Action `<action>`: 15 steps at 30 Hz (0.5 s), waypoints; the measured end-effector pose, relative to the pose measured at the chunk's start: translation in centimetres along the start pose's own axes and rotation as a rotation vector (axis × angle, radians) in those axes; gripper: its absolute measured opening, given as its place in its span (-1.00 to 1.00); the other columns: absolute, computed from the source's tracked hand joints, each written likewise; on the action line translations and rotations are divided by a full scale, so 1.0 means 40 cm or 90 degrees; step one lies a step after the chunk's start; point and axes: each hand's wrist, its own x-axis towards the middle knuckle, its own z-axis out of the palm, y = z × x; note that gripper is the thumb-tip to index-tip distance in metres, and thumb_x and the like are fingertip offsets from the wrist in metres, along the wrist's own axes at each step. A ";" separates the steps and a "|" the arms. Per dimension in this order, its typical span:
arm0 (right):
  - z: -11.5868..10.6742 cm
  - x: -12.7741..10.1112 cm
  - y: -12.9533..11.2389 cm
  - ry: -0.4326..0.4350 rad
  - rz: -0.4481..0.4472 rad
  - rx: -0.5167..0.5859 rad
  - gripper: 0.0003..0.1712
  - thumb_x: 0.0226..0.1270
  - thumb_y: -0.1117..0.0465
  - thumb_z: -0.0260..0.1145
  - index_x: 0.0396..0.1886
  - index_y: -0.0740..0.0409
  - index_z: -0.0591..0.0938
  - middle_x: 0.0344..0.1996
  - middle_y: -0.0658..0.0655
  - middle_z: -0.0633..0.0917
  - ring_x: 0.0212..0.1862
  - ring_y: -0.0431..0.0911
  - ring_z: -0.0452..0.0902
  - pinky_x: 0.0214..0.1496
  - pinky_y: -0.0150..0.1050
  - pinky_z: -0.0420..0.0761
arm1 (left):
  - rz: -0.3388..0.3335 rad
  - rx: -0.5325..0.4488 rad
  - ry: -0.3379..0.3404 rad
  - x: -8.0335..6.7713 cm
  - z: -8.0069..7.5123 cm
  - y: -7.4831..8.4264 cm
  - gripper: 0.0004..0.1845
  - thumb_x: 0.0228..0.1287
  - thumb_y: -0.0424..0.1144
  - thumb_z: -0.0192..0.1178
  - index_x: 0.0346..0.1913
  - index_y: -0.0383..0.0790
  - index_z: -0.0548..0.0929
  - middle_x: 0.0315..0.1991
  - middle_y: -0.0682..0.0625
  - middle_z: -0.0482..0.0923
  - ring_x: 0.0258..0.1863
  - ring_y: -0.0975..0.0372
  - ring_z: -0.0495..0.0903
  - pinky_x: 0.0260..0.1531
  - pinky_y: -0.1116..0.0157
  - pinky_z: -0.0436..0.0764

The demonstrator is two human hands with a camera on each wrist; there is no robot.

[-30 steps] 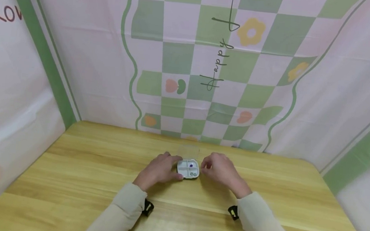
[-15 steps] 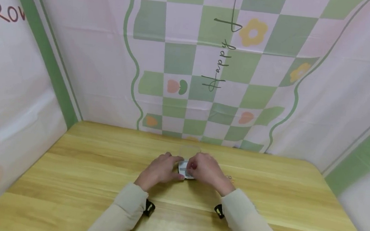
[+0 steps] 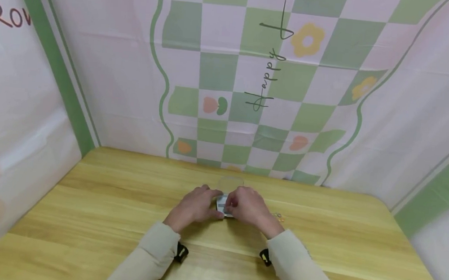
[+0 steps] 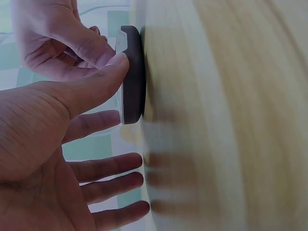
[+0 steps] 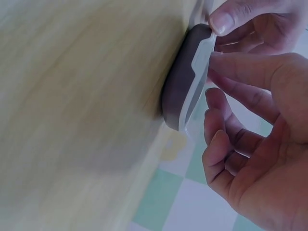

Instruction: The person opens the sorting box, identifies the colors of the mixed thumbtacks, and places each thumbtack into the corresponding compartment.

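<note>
A small pill box (image 3: 221,201), dark outside with a pale divided inside, lies on the table in the head view. Its clear lid (image 3: 230,183) stands back on the far side. My left hand (image 3: 195,205) holds the box between thumb and index finger; in the left wrist view the thumb presses the rim of the dark case (image 4: 134,79) while the other fingers stay extended. Over the box's right half is my right hand (image 3: 248,206), thumb and index finger together inside it. Whether anything small is between those fingertips is hidden, also in the right wrist view of the box (image 5: 185,79).
Several tiny ring-like and orange pieces (image 3: 279,217) lie on the wooden table (image 3: 119,220) just right of the right hand. A patterned cloth (image 3: 255,71) hangs behind the table, with more cloth at both sides.
My right hand has moved left from beside the pill box to over its right compartments, uncovering the tiny pieces on the table. The left hand keeps its hold on the box.
</note>
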 end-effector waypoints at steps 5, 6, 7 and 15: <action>-0.018 -0.011 0.011 0.014 0.009 0.004 -0.95 0.17 0.30 0.51 -0.42 0.06 0.79 -0.43 -0.04 0.67 -0.36 -0.15 0.51 -0.28 -0.17 0.54 | 0.008 -0.002 0.006 0.001 -0.001 0.001 -0.30 0.29 0.07 0.40 0.41 -0.15 0.50 0.11 -0.12 0.54 0.00 0.10 0.50 -0.04 0.12 0.55; -0.024 -0.014 0.015 0.018 0.011 0.004 -0.95 0.17 0.29 0.52 -0.42 0.05 0.79 -0.44 -0.04 0.66 -0.37 -0.15 0.51 -0.30 -0.18 0.53 | 0.010 -0.004 0.007 0.001 -0.001 0.001 -0.30 0.29 0.06 0.40 0.41 -0.16 0.50 0.11 -0.13 0.55 0.01 0.09 0.51 -0.02 0.12 0.55; -0.030 -0.016 0.019 0.021 0.014 0.005 -0.95 0.17 0.28 0.52 -0.42 0.06 0.79 -0.45 -0.04 0.65 -0.37 -0.15 0.50 -0.31 -0.18 0.52 | 0.011 -0.008 0.007 0.001 -0.001 0.001 -0.29 0.28 0.05 0.41 0.41 -0.17 0.50 0.12 -0.13 0.55 0.01 0.09 0.51 -0.01 0.11 0.55; -0.077 -0.050 0.095 0.032 0.013 -0.013 -0.94 0.19 0.22 0.51 -0.39 0.09 0.79 -0.51 -0.07 0.62 -0.41 -0.16 0.48 -0.32 -0.17 0.50 | 0.016 -0.039 0.016 0.000 0.003 0.000 -0.28 0.24 0.01 0.45 0.39 -0.23 0.51 0.11 -0.13 0.57 0.01 0.09 0.52 0.04 0.10 0.54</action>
